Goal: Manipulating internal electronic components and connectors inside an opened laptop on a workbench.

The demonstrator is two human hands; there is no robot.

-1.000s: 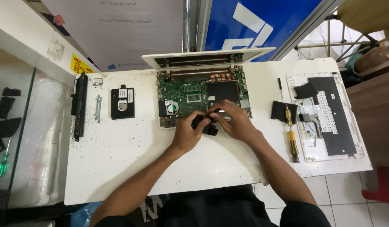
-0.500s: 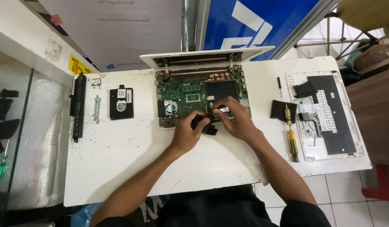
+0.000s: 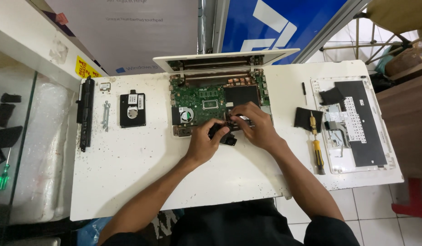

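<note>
Black little part (image 3: 223, 135) at the near edge of the green board (image 3: 206, 102), inside the open laptop (image 3: 220, 95). Held by both hands: left hand (image 3: 202, 141) pinched shut on it, right hand (image 3: 256, 127) curled tight over its top. Could slip and scratch the board if pulled too hard. Off to the right, a yellow screwdriver (image 3: 316, 148) and the keyboard cover (image 3: 357, 123). Off to the left, a black drive (image 3: 132, 109) on the white table (image 3: 138, 182).
</note>
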